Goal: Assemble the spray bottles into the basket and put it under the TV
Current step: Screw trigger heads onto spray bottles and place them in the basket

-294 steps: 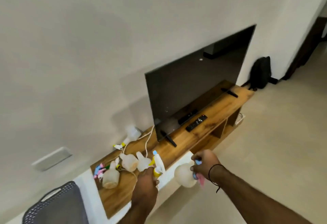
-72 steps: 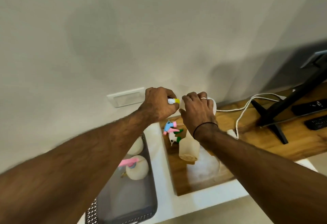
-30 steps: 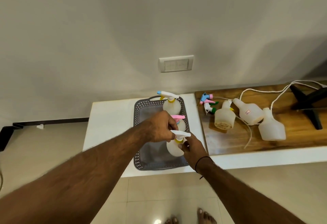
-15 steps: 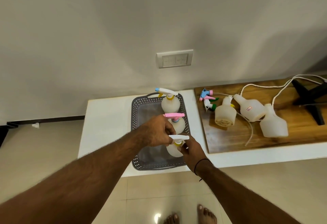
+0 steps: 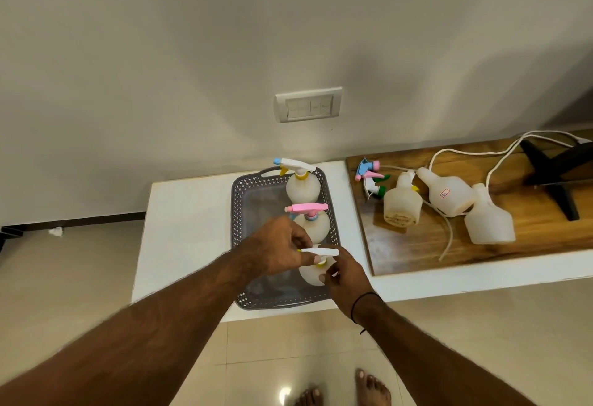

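A grey perforated basket sits on a white ledge and holds three assembled spray bottles in a row. The far one has a white head with a blue tip, the middle one a pink head. Over the nearest bottle, my left hand pinches its white spray head while my right hand holds the bottle's body from the right. On the wooden board to the right lie three headless white bottles and a few loose coloured spray heads.
A white cable loops across the wooden board among the bottles. A black TV stand foot stands at the far right. A switch plate is on the wall above. My bare feet show on the tiled floor below.
Both hands have lowered the third bottle further into the near end of the basket. The view has tilted slightly; the other bottles stay in place.
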